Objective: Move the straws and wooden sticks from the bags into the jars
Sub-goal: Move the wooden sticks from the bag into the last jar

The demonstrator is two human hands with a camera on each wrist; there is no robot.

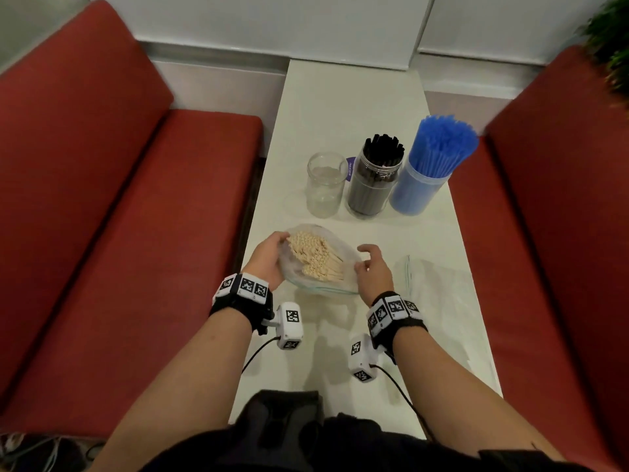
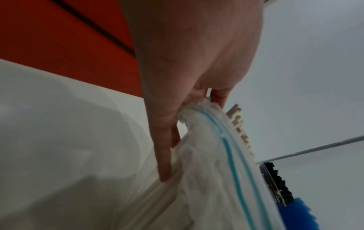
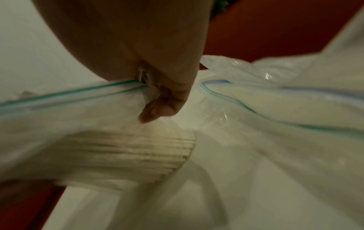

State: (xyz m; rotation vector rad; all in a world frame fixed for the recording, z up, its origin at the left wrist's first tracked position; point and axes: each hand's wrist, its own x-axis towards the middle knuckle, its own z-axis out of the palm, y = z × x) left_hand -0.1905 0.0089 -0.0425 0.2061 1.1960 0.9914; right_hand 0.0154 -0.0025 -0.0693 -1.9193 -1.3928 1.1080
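Note:
A clear zip bag (image 1: 335,284) full of wooden sticks (image 1: 318,258) is held just above the white table (image 1: 340,107), its mouth open upward. My left hand (image 1: 274,248) pinches the bag's left rim, and the left wrist view shows its fingers (image 2: 197,99) closed on the blue zip strip (image 2: 228,149). My right hand (image 1: 366,260) pinches the right rim (image 3: 126,84), with the sticks (image 3: 138,152) showing through the plastic below. Behind the bag stand an empty glass jar (image 1: 325,183), a jar of black straws (image 1: 376,178) and a jar of blue straws (image 1: 429,168).
An empty clear zip bag (image 1: 439,284) lies flat on the table right of my right hand; it also shows in the right wrist view as a zip bag (image 3: 285,96). Red benches (image 1: 102,199) flank the narrow table on both sides. A plant (image 1: 612,39) stands at the far right.

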